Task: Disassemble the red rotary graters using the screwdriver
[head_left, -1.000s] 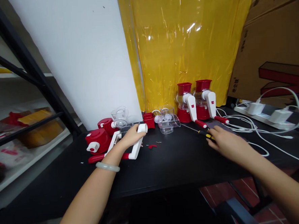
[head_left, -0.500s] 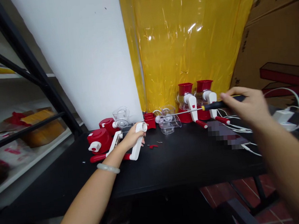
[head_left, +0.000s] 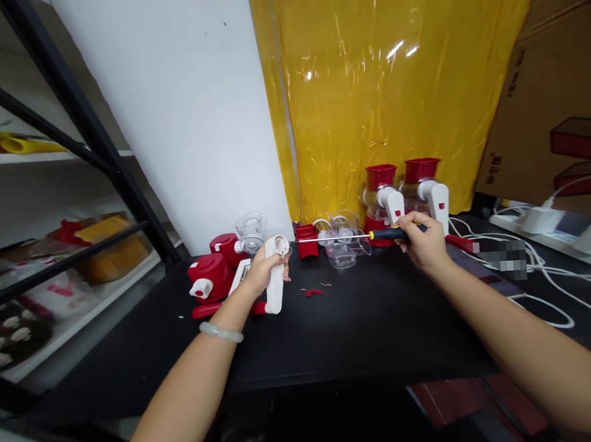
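My left hand (head_left: pixel 261 272) grips a white crank handle (head_left: pixel 276 291) near its round socket end, which faces up and right. The handle's red grip end points down to the left, partly behind my forearm. My right hand (head_left: pixel 427 242) is closed around the black and yellow handle of a long screwdriver (head_left: pixel 387 235). Its thin shaft runs level to the left, the tip close to the socket; I cannot tell whether it touches inside. A small red plastic piece (head_left: pixel 312 292) lies on the black table (head_left: pixel 363 337), with tiny screws (head_left: pixel 326 284) beside it.
Red grinder bases (head_left: pixel 209 277) stand left of my left hand. Behind the shaft sit a clear plastic housing (head_left: pixel 342 255) and a red part (head_left: pixel 307 241). Two assembled grinders (head_left: pixel 381 176) stand at the back. White cables (head_left: pixel 543 266) and a power strip (head_left: pixel 582 243) lie right.
My right hand has moved left and down with the screwdriver, bringing its tip to the crank handle's socket. My left hand keeps its hold. The view has shifted slightly.
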Motion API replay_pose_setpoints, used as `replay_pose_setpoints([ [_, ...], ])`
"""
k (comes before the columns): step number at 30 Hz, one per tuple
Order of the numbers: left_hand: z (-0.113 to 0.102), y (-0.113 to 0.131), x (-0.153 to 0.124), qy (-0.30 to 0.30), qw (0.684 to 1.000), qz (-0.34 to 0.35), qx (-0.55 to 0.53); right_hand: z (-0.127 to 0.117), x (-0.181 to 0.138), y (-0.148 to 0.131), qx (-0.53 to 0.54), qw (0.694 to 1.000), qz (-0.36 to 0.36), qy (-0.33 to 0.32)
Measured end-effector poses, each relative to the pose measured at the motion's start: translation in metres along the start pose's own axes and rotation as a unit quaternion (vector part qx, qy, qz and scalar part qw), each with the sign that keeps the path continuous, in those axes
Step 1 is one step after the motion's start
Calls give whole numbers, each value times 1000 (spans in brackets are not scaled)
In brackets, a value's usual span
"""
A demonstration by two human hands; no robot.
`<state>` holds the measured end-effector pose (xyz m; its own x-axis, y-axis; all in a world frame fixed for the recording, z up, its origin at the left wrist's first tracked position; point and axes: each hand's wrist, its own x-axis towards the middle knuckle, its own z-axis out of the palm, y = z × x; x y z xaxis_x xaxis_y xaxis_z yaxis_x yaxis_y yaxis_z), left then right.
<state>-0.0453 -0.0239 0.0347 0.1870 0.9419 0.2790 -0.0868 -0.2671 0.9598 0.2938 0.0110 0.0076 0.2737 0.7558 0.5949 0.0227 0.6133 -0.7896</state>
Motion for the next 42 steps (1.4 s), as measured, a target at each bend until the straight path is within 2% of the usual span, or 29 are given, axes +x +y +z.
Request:
replay_pose_setpoints([
  [7, 7, -1, -1, -30, 998, 25, 52, 3, -4, -7, -24, 999, -4, -24],
  [12, 10, -3, -2, -18, 997, 18, 68, 1, -5, -10, -65, 997, -14, -31],
  [18, 11, -4, -3, -27, 996, 24, 83, 0, -2, -5, -63, 996, -2, -56],
  [29, 9, -8, -1, -17, 997, 16, 68, 12, 2, -12, 88, 985, 115, -96],
  [32, 11, -8, -1, -12, 998, 9, 68, 6, 5, -9, 51, 985, 114, -120],
  [36, 12, -8, 0, -14, 998, -4, 68, -2, 9, 0, -62, 983, 96, -141],
  [42, 12, -7, -1, -10, 997, -21, 74, 1, 9, 4, -18, 986, 87, -144],
])
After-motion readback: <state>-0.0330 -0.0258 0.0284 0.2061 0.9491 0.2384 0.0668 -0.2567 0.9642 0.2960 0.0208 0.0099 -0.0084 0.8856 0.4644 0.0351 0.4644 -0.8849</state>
